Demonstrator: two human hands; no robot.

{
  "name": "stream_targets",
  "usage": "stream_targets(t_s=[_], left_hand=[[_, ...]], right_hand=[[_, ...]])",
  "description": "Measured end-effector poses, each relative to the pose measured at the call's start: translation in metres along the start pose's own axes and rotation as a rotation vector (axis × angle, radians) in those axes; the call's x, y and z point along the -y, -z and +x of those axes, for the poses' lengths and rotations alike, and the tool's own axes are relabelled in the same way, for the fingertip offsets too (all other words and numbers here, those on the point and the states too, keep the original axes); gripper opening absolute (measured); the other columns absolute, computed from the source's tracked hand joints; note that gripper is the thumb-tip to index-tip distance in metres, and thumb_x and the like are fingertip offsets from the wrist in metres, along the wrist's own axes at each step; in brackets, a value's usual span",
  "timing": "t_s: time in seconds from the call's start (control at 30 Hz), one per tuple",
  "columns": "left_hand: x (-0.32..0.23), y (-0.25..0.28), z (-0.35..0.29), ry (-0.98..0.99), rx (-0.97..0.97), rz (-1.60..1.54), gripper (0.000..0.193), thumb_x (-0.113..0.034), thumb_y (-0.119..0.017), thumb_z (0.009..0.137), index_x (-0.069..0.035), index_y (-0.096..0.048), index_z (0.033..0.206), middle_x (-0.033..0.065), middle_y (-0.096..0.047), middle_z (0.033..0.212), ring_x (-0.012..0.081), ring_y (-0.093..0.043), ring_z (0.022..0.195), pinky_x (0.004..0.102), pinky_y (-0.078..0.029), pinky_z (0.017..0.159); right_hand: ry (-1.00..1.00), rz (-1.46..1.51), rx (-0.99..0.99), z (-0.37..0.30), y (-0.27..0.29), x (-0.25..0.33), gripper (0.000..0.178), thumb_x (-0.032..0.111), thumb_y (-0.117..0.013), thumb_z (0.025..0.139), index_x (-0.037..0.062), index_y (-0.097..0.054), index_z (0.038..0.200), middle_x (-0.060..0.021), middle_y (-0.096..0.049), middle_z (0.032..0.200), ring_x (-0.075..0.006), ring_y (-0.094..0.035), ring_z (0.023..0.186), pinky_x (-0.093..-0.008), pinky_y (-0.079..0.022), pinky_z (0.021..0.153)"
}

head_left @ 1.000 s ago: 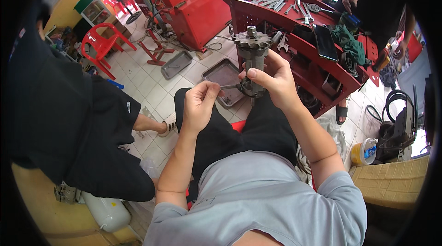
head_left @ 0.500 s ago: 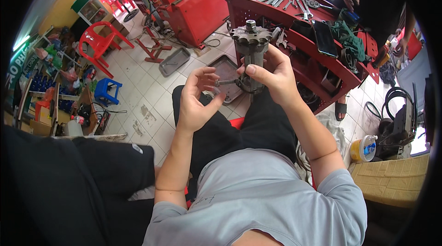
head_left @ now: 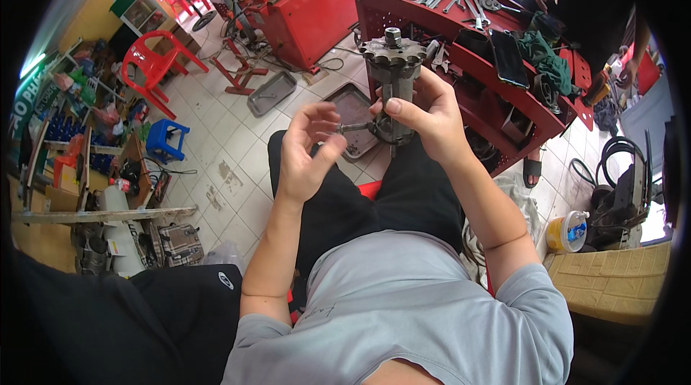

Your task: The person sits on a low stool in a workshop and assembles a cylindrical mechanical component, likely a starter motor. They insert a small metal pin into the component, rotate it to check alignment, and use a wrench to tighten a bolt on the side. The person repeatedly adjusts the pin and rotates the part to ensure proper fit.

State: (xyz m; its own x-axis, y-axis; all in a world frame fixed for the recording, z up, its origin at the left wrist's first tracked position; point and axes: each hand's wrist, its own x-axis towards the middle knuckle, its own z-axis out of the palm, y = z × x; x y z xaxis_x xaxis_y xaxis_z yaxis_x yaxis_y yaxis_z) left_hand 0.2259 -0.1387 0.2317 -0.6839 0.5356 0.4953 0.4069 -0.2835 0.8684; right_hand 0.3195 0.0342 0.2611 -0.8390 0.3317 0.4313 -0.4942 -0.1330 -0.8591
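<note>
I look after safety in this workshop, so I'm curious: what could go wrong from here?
The toothed metal part seems gripped mainly by the right hand, while the left hand is loosely open near its side rod, so it might tip or slip. If it turned, its toothed rim could scrape nearby fingers. The phone at the red tool cart's edge might get knocked off.

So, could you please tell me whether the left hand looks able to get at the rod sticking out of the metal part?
Probably yes: the open left hand is right by the rod, which juts toward it from the metal part, with nothing visible in between.
</note>
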Motion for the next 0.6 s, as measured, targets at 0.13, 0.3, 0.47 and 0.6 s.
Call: stream_targets(t_s=[0.13, 0.3, 0.47, 0.6], left_hand=[[0.021, 0.023, -0.005, 0.219, 0.165, -0.034, 0.025, -0.012, -0.064, 0.086, 0.000, -0.056, 0.107, 0.0022, -0.060, 0.087, 0.0071, -0.054, 0.076, 0.0232, -0.044, 0.073], [-0.002, 0.003, -0.002, 0.119, 0.068, -0.003, 0.017, -0.008, -0.061, 0.085, 0.000, -0.059, 0.100, 0.0025, -0.061, 0.088, 0.0098, -0.057, 0.082, 0.0251, -0.044, 0.077], [0.009, 0.012, -0.002, 0.218, 0.099, -0.089, 0.023, -0.022, -0.061, 0.092, 0.001, -0.062, 0.091, -0.0019, -0.056, 0.072, 0.0055, -0.053, 0.075, 0.0204, -0.042, 0.071], [0.011, 0.010, -0.005, 0.242, 0.127, -0.040, 0.031, -0.029, -0.060, 0.092, 0.001, -0.062, 0.095, -0.0011, -0.058, 0.074, 0.0060, -0.053, 0.075, 0.0203, -0.042, 0.071]], right_hand=[[-0.010, 0.002, 0.010, 0.000, -0.003, 0.000, 0.045, 0.014, -0.071, 0.078, -0.0033, -0.055, 0.116, -0.0081, -0.063, 0.094, -0.0171, -0.065, 0.084, -0.0312, -0.051, 0.079], [-0.005, 0.008, -0.007, 0.001, -0.001, 0.002, 0.044, 0.014, -0.072, 0.078, -0.0030, -0.055, 0.115, -0.0090, -0.063, 0.094, -0.0187, -0.065, 0.084, -0.0325, -0.051, 0.079], [-0.020, 0.028, -0.022, 0.001, -0.001, 0.001, 0.044, 0.014, -0.072, 0.078, -0.0028, -0.055, 0.114, -0.0096, -0.063, 0.094, -0.0195, -0.066, 0.084, -0.0330, -0.051, 0.079], [0.005, 0.021, 0.009, 0.001, -0.003, -0.003, 0.044, 0.013, -0.072, 0.077, -0.0032, -0.055, 0.114, -0.0091, -0.063, 0.093, -0.0191, -0.065, 0.084, -0.0329, -0.051, 0.079]])
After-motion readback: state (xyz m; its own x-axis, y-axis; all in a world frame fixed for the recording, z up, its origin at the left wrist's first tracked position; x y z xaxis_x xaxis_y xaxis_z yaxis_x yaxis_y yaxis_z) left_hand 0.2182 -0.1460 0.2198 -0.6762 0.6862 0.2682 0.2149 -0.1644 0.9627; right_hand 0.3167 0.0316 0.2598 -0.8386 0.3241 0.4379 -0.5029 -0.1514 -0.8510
